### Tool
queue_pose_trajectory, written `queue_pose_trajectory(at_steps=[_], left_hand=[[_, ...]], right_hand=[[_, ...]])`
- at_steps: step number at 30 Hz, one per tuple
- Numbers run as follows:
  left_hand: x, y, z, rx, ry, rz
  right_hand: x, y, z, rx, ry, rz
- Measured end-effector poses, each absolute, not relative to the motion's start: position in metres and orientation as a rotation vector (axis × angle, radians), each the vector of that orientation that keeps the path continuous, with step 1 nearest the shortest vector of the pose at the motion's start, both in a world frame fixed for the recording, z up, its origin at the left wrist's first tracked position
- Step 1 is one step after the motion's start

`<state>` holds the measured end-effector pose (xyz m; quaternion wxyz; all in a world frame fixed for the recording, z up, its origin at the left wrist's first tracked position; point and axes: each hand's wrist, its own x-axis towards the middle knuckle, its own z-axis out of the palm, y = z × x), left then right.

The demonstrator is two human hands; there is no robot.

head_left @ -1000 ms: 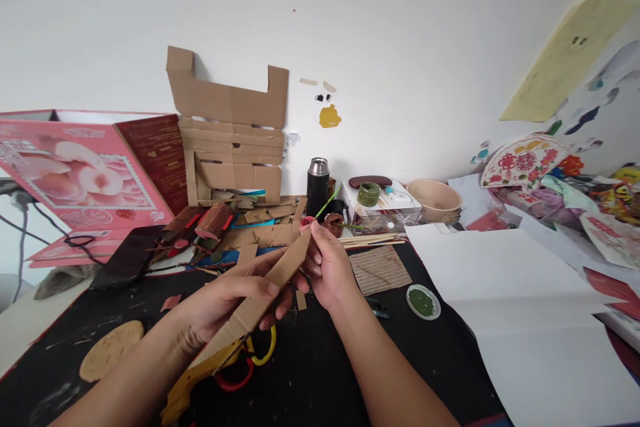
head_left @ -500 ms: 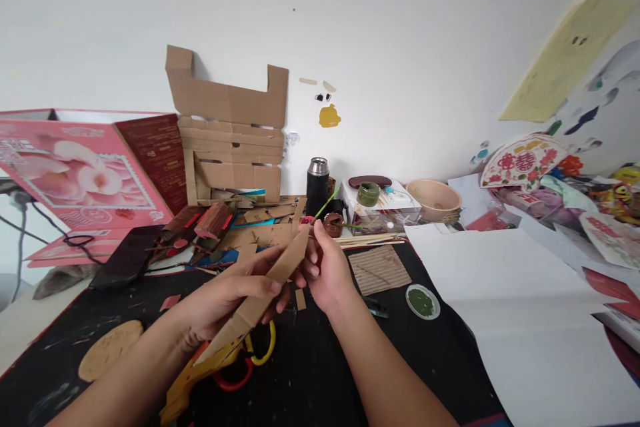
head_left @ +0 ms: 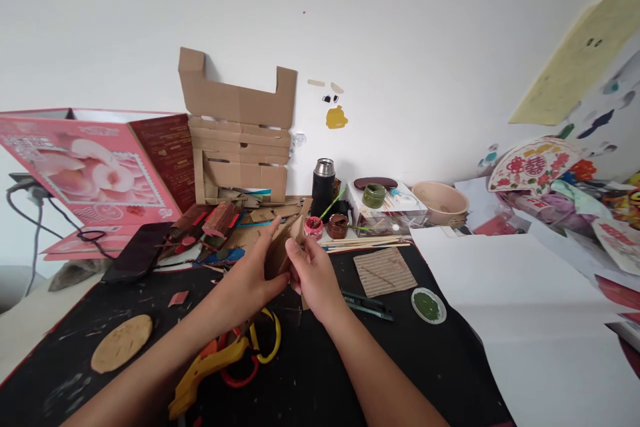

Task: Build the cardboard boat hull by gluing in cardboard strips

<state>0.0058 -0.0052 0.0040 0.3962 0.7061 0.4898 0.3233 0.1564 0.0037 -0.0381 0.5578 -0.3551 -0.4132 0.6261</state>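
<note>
Above the dark mat, both hands are on a folded piece of brown cardboard (head_left: pixel 281 250). My right hand (head_left: pixel 314 275) pinches its right side, thumb on top and fingers curled beneath. My left hand (head_left: pixel 253 273) straddles the left side, index finger pointing up along it and thumb across its lower end; the other fingers are hidden. Below the hands lie scissors with red and yellow handles (head_left: pixel 273 340) and a yellow tool that looks like a glue gun (head_left: pixel 207 370). A green utility knife (head_left: pixel 367 305) rests right of my right wrist.
A corrugated cardboard square (head_left: pixel 385 270) and a lid with green paint (head_left: pixel 429 305) lie to the right. Behind stand paint jars (head_left: pixel 338 225) and a black flask (head_left: pixel 324 188). At left are a tan oval disc (head_left: pixel 123 343), a phone (head_left: pixel 137 253) and a pink box (head_left: pixel 90 173).
The cardboard strip has turned from lying slantwise towards me to a shorter, more upright shape between the hands. My left hand has shifted its hold, index finger now raised. The view moved slightly left.
</note>
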Motion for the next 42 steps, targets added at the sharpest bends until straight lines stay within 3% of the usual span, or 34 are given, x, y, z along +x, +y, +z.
queue_pose_trajectory(at_steps=[5,18,42], left_hand=[[-0.004,-0.006,0.013,1.704,1.085,0.725],[-0.007,0.008,0.016,1.414,1.125,0.897],[-0.002,0.005,0.003,1.97,1.418,1.04]], right_hand=[[0.159,0.005,-0.038,-0.951,-0.99,1.387],[0.157,0.001,-0.032,-0.928,-1.06,1.44],[0.152,0.007,-0.053,-0.932,-1.085,1.383]])
